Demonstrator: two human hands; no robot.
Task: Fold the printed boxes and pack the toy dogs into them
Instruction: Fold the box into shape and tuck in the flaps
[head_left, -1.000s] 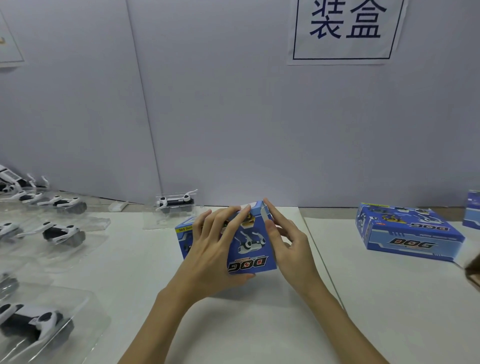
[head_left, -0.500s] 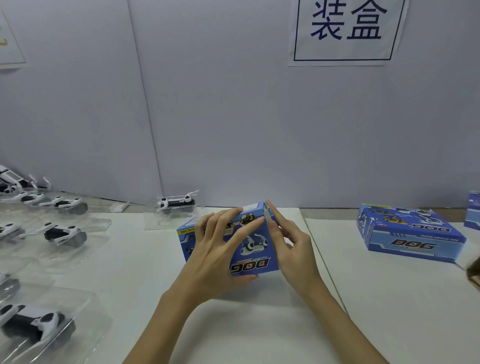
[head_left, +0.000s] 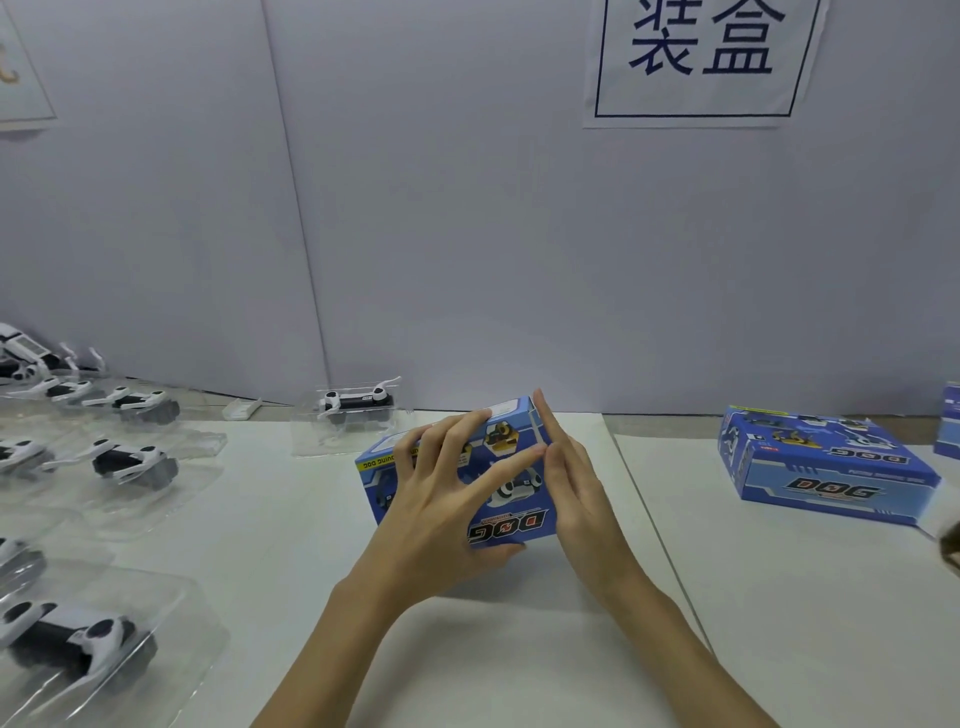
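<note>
- So the setup is a plain white matte desk pushed up against a pale grey-lilac panel wall, with a seam running between two desk tops on the right side.
- There's a white paper sign with dark blue characters in a box outline taped up high on that wall.
- Smack in the middle sits the blue printed cardboard box with "DOG" lettering, glossy, rectangular, resting on the desk with its printed face tipped toward the camera.
- Left hand is draped over the box's front face, fingers spread and pretty straight, thumb tucked along the lower edge. The grip here is loose, more pressing than clamping.
- Right hand stands flat against the box's right end, fingers straight and together, pointing up and away. No curl at all, just pressing.
- Black-and-white plastic toy dogs in clear blister trays line the left side; one more toy dog in a clear tray sits just behind the box.
- A second closed blue printed box lies flat well off to the right.
</note>
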